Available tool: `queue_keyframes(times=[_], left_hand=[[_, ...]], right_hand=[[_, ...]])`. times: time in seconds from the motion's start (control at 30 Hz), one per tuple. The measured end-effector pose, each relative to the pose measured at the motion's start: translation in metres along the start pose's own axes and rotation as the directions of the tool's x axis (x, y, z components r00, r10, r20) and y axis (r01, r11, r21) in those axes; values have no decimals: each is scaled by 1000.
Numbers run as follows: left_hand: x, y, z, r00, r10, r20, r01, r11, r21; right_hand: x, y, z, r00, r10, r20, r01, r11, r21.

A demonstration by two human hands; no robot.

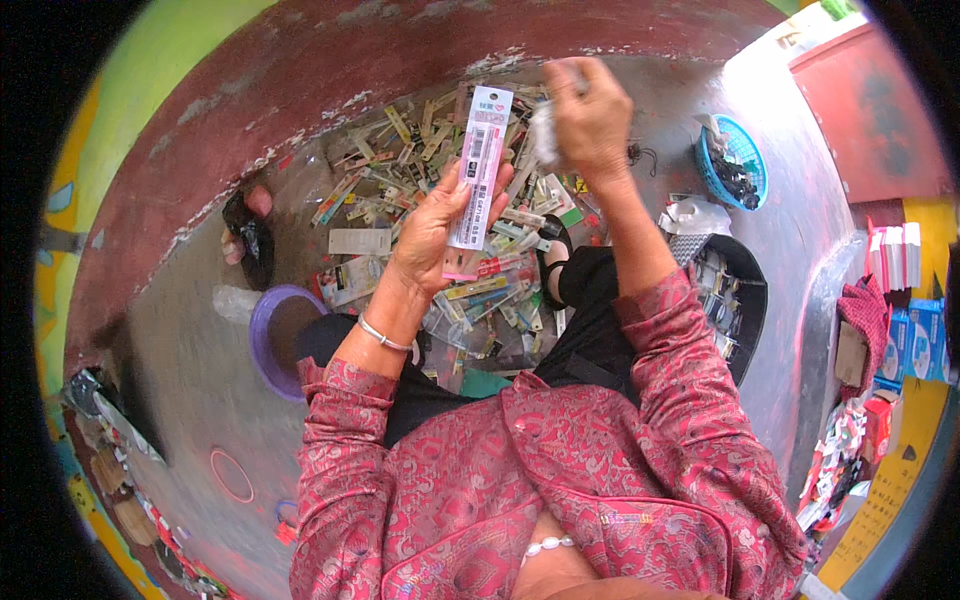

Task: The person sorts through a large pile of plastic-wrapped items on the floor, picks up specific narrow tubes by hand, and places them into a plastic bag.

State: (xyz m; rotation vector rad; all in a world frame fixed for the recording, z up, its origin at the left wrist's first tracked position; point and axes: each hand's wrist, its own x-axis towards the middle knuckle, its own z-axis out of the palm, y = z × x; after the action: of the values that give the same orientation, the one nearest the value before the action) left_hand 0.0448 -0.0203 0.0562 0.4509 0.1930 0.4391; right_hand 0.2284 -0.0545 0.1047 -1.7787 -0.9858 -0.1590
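Note:
My left hand point(432, 232) holds a long, narrow pink and white packet point(479, 166) upright in front of me, fingers wrapped around its lower half. My right hand point(590, 118) is raised just to the right of the packet's top, closed on a small crumpled white piece point(545, 135). Below both hands, a heap of several similar narrow packets and strips point(440, 170) lies spread on the grey floor. My red patterned sleeves come up from the lower edge.
A purple bowl point(262, 340) sits on the floor at my left. A black tray point(745, 300) with small packets lies at my right, a blue basket point(735, 165) beyond it. Boxes and cartons point(905, 330) are stacked at the far right. A dark red wall point(330, 70) curves behind the heap.

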Motion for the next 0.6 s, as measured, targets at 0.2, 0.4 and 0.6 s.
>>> queue_keyframes(times=[0.2, 0.4, 0.6], left_hand=[[-10, -10, 7, 995, -102, -13, 103, 973, 205], [-6, 39, -1, 975, 205, -87, -136, 857, 496], [3, 17, -13, 957, 284, 58, -146, 300, 943]], right_hand=[[2, 14, 21, 943, -331, -45, 298, 896, -329], [18, 46, -8, 869, 332, 367, -380, 923, 65], [-13, 2, 28, 704, 221, 675, -389, 915, 106]])
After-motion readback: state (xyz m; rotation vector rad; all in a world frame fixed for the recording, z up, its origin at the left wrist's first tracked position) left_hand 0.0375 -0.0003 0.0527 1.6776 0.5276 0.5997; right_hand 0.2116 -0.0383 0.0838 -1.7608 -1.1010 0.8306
